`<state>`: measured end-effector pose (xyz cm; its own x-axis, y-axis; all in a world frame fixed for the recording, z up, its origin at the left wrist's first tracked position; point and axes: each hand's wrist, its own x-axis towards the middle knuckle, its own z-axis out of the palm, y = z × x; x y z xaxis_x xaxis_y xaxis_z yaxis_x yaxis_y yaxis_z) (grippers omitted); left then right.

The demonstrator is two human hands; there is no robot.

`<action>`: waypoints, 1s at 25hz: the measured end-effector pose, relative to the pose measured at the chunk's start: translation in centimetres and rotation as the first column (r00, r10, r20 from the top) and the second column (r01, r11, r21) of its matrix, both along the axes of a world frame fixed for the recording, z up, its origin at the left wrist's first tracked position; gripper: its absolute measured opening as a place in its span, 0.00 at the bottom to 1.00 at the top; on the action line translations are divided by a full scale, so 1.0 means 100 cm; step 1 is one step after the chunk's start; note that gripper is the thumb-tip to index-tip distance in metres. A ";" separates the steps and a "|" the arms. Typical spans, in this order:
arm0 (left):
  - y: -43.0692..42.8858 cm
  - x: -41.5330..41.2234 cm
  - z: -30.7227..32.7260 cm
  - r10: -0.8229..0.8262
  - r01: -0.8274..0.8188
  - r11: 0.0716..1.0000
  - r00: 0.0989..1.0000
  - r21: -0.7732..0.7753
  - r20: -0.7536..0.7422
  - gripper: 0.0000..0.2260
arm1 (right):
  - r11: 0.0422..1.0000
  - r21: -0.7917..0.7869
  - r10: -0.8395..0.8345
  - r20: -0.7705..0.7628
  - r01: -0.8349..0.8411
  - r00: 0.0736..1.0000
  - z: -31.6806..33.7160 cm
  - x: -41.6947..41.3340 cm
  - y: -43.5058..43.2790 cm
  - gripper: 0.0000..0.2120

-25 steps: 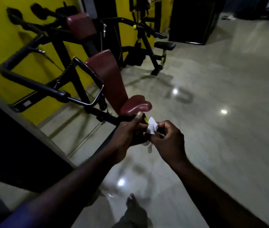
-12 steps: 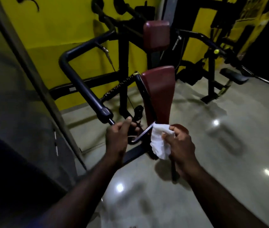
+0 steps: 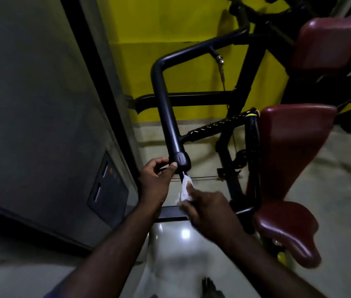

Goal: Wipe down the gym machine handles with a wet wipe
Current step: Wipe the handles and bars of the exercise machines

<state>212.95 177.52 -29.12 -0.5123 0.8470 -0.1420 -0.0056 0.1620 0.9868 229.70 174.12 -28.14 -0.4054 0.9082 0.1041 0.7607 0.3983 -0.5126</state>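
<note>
Centre frame: the left hand [image 3: 156, 181] grips the lower end of the black handle bar [image 3: 168, 117], while the right hand [image 3: 206, 206] pinches the wet wipe [image 3: 184, 189] round the thin rod [image 3: 183, 174] just below. The bar's length runs up-frame, away from both hands, and the left hand is nearer.

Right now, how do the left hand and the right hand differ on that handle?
The left hand holds the end of the thick black bar, with nothing else in it; the right hand holds a white wipe on the thin rod just below. The left hand is sharp; the right hand is blurred. Both work the same end of that bar.
</note>
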 end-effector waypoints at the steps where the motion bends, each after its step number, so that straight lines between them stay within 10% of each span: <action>1: 0.003 0.000 0.000 0.005 -0.007 1.000 0.999 -0.029 -0.047 0.12 | 0.998 -0.057 -0.015 -0.065 0.012 0.998 0.003 0.004 -0.003 0.22; 5: 0.014 0.001 0.005 0.044 -0.064 0.993 0.979 -0.100 -0.197 0.15 | 0.856 -0.462 -0.419 -0.358 0.231 0.834 0.002 -0.008 0.038 0.21; 9: 0.020 -0.005 0.011 0.039 -0.077 0.982 0.976 -0.172 -0.213 0.18 | 0.522 -0.853 -0.673 -0.406 0.008 0.618 -0.015 -0.039 0.077 0.19; 12: 0.022 -0.007 0.013 0.041 -0.085 0.977 0.975 -0.196 -0.218 0.18 | 0.410 -0.904 -0.641 -0.380 -0.121 0.667 -0.010 -0.052 0.087 0.09; 15: 0.021 -0.007 0.011 0.037 -0.074 0.979 0.981 -0.188 -0.192 0.17 | 0.601 -0.798 -0.553 -0.376 0.044 0.744 -0.014 -0.052 0.079 0.17; 19: 0.023 -0.010 0.009 0.042 -0.070 0.982 0.986 -0.174 -0.159 0.18 | 0.947 -0.225 -0.297 -0.335 0.230 0.894 0.008 -0.015 0.032 0.06; 25: 0.024 -0.016 0.010 -0.039 0.014 0.987 0.988 -0.161 -0.152 0.19 | 0.822 -0.457 -0.543 -0.447 0.341 0.711 -0.004 -0.023 0.043 0.13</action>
<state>211.31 179.93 -28.17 -0.5163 0.8335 -0.1970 0.1513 0.3152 0.9369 227.43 178.38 -28.50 0.0852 0.9844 -0.1540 0.3609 -0.1746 -0.9161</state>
